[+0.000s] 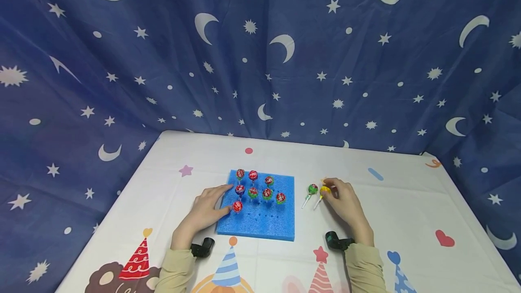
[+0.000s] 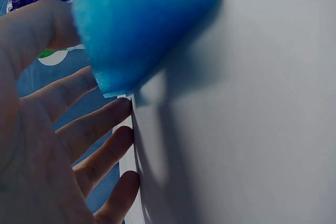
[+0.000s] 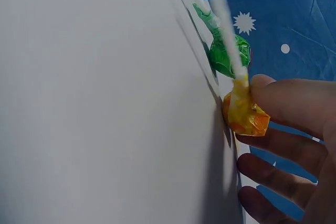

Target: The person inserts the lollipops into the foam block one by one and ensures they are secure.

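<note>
A blue foam block [image 1: 256,227] lies on the table with several wrapped lollipops standing upright in it, among them a red one [image 1: 237,206] at the left front. My left hand [image 1: 206,209] rests along the block's left edge, its fingers spread and extended in the left wrist view. To the right of the block, my right hand [image 1: 343,200] pinches a yellow lollipop [image 3: 244,109] between thumb and index finger at the wrapped head; its white stick points away from the palm. Beside it a green lollipop [image 1: 312,189] lies on the table, its stick pointing toward the front.
Small holes dot the front part of the foam block. A white tablecloth [image 1: 399,193] with printed party figures covers the table. Behind it hangs a blue curtain [image 1: 252,80] with moons and stars. Each wrist wears a small black camera [image 1: 337,241].
</note>
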Action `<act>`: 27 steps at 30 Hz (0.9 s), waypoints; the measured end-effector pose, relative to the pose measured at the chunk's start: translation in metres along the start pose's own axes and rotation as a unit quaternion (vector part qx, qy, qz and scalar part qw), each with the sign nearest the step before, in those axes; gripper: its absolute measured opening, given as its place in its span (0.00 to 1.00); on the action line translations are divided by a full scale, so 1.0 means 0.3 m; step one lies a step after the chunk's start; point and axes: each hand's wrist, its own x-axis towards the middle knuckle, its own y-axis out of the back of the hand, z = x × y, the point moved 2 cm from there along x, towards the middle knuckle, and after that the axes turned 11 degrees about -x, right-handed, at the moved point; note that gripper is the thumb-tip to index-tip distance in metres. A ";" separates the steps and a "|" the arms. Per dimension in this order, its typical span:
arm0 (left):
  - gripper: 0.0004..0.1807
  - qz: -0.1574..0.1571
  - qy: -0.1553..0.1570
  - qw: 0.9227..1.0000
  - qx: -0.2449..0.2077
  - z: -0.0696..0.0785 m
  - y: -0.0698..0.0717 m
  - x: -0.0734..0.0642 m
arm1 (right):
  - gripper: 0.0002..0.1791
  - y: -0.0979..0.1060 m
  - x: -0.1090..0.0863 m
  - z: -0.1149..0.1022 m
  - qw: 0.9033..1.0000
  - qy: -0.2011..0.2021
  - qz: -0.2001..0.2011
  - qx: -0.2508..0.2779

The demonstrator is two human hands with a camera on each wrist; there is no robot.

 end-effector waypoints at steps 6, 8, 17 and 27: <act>0.33 0.001 0.000 1.000 0.004 0.003 0.002 -0.003 | 0.22 0.002 -0.005 -0.007 1.000 0.009 -0.001 -0.001; 0.32 0.001 0.002 1.000 0.004 0.004 0.002 -0.004 | 0.22 0.003 -0.007 -0.010 1.000 0.010 -0.001 -0.003; 0.32 0.006 -0.003 1.000 0.004 0.006 0.003 -0.010 | 0.22 -0.004 -0.005 -0.013 1.000 0.013 -0.007 0.001; 0.33 -0.002 0.004 1.000 -0.001 0.011 0.007 -0.006 | 0.21 -0.005 -0.005 -0.018 1.000 0.022 -0.005 0.004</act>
